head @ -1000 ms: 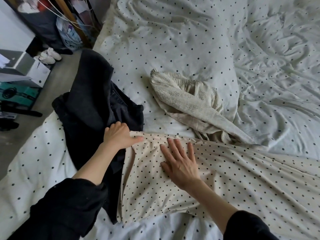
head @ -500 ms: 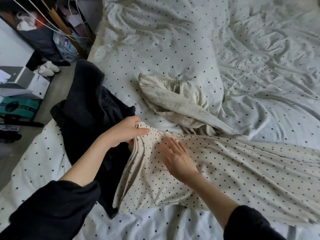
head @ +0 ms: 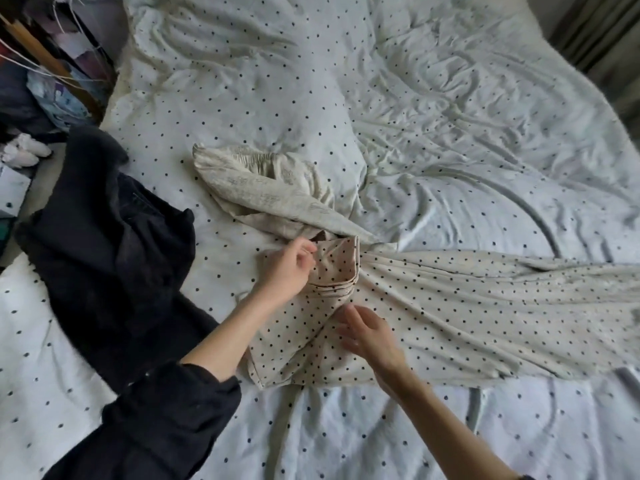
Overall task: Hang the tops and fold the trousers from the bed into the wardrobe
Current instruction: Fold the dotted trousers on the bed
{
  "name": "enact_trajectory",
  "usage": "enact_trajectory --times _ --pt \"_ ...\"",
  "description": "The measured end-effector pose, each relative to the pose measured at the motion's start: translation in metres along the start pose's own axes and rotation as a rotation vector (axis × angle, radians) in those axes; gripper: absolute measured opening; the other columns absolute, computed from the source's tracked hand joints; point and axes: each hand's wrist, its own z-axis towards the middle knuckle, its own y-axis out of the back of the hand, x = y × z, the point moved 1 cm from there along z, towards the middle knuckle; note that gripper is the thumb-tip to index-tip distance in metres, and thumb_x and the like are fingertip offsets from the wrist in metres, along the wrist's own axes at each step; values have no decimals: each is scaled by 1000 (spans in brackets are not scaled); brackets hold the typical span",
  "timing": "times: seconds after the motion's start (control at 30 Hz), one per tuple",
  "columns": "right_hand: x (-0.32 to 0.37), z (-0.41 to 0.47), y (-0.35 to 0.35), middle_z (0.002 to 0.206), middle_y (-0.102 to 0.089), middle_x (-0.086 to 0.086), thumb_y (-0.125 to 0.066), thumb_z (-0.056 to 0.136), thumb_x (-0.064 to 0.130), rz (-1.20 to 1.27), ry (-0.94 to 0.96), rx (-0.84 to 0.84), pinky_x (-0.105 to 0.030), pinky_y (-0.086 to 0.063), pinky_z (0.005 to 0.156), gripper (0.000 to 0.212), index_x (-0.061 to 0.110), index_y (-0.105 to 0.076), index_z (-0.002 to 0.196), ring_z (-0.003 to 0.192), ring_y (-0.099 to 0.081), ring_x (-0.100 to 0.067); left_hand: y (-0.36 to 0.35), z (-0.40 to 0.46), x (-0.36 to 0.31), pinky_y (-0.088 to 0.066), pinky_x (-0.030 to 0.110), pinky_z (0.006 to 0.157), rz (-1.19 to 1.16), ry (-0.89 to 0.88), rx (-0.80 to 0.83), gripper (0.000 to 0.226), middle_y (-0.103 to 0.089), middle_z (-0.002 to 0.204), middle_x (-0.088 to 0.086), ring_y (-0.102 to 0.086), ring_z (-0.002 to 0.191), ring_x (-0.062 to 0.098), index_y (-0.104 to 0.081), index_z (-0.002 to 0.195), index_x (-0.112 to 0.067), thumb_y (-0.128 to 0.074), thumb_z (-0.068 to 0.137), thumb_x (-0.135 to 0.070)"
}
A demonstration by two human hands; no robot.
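The right hand rests with relaxed fingers on the dotted trousers lying across the bed. The left hand pinches their folded waistband. Beyond lie a beige garment and dark clothes.

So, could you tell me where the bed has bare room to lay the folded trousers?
Free: the wide white dotted sheet beyond the crumpled beige printed garment, and the strip nearest you. Crowded: the black clothes pile at left and the cream polka-dot trousers under both hands.
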Motion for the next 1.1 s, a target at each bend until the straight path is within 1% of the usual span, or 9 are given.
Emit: enact_trajectory --times 0.13,0.23,0.4,0.5,0.57,0.7,0.8,1.0,1.1 --pt "0 7 -11 91 -69 -2 -46 96 36 -79 47 -132 -42 -54 85 28 14 -64 100 86 -66 -16 20 -23 76 -36 40 99 385 132 20 63 -43 136 0 -37 127 22 -37 135 -25 -64 82 -45" --pt "5 12 -18 87 -66 1 -52 94 35 -255 265 -339 -37 -53 72 24 13 -60 98 77 -63 -14 15 -36 100 -35 39 104 247 193 102 81 -35 142 3 -34 130 22 -30 140 -20 -72 75 -46" --pt "11 30 -20 120 -58 -12 -75 71 22 -1298 852 -442 -47 -49 83 69 19 -46 134 108 -56 -32 -13 -61 95 -40 28 83 233 105 30 55 -45 132 4 -48 115 22 -34 129 -15 -66 84 -20" --pt "21 37 -22 154 -25 -6 -60 87 32 -1752 779 -104 -63 -5 110 90 23 5 149 143 -18 -28 -23 -78 90 -40 26 78 200 151 1 46 -48 125 7 -51 108 25 -34 130 -13 -52 88 -5" --pt "26 45 -21 152 -25 -4 -48 94 30 -1880 747 4 -64 14 107 79 21 8 149 143 -15 -25 -24 -89 87 -44 30 84 118 147 59 38 -53 118 4 -53 105 21 -40 124 -14 -49 88 -6" --pt "36 45 -1 105 -64 -4 -68 80 14 -1825 1049 -43 -64 -21 109 59 15 -48 135 109 -57 -25 -28 -122 69 -46 33 77 24 69 127 31 -58 106 2 -58 94 22 -47 120 -23 -47 90 -12" --pt "35 42 37 97 -69 -9 -75 65 2 -1562 1283 -133 -64 -41 92 48 10 -57 109 96 -66 -29 -50 -137 55 -48 34 70 -34 3 226 25 -59 96 -3 -58 78 19 -51 112 -34 -50 92 -19" --pt "17 30 83 111 -67 -10 -46 78 8 -1562 1075 7 -56 -45 92 33 17 -66 104 100 -66 -29 -100 -127 44 -42 26 80 58 50 641 50 -54 125 -2 -55 102 16 -41 136 -26 -55 90 -41" --pt "27 23 76 104 -69 -9 -33 82 17 -1344 1013 -121 -46 -49 84 39 14 -71 90 93 -67 -29 -99 -126 46 -43 15 76 -93 67 588 37 -59 115 -7 -56 95 4 -50 130 -28 -50 94 -36"
